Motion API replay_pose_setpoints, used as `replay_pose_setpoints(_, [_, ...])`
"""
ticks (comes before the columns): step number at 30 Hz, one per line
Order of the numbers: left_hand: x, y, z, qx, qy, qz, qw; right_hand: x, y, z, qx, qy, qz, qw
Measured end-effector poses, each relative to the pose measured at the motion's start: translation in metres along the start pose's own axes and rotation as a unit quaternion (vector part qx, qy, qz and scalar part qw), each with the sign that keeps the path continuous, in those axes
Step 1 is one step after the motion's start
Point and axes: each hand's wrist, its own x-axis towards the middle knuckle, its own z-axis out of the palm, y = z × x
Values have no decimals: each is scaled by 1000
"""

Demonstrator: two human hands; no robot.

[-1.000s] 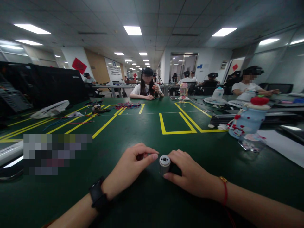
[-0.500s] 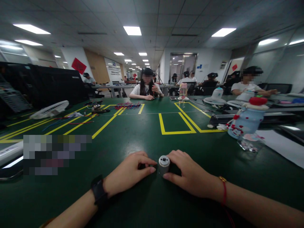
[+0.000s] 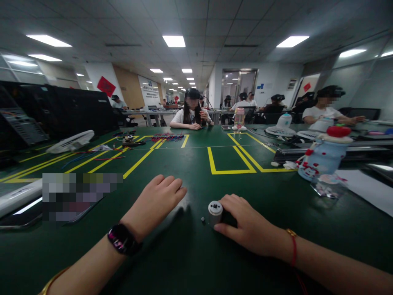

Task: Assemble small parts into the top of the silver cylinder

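The metal cylinder (image 3: 215, 217) stands upright on the green tabletop (image 3: 196, 262), its pale top face, marked with dark openings, turned upward. Left and right are those of the person at work, whom I watch from within the room. The right hand (image 3: 245, 223) lies against the right side of the cylinder, partly closed, holding it between the thumb in front and the fingers behind. A red cord (image 3: 294, 246) circles that wrist. A small round piece (image 3: 203, 219) sits just beside the cylinder, on its left and apart from it. The left hand (image 3: 158, 203) is raised to the left of the cylinder and well apart from it, back upward, fingers bent; how far it is closed, and whether anything lies within it, I cannot tell. A black watch (image 3: 122, 239) is worn on that wrist. Beyond the cylinder, yellow tape (image 3: 233, 172) outlines areas of the surface. Farther beyond and to its left lie a bundle of red and blue wires (image 3: 168, 137) and a white fan (image 3: 70, 142); beyond and to its right stands a light-blue bottle (image 3: 325, 155). A co-worker (image 3: 187, 119) sits across from the cylinder at the far edge, arms resting there.
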Motion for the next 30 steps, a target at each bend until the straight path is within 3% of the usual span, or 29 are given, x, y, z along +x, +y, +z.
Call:
replay_pose_setpoints(8, [2,7,-1,-30,2,7,1000,0,-1,0,-2,5,0,1000])
replay_pose_setpoints(12, [3,10,3,-119,-7,-17,993,-1,0,1,-3,6,-2,1000])
replay_pose_setpoints(14, [3,14,6,-214,-17,-32,976,-1,1,2,-6,6,-4,1000])
replay_pose_setpoints(17, [2,18,8,-368,-41,-39,928,-1,1,2,-7,10,-7,1000])
replay_pose_setpoints(21, [1,20,8,-467,-77,-48,880,0,1,1,-2,9,-6,1000])
replay_pose_setpoints(25, [4,22,8,-492,-85,-52,865,0,0,1,-4,6,-3,1000])
replay_pose_setpoints(30, [9,30,13,-506,-55,-58,859,-1,0,2,-10,11,-7,1000])
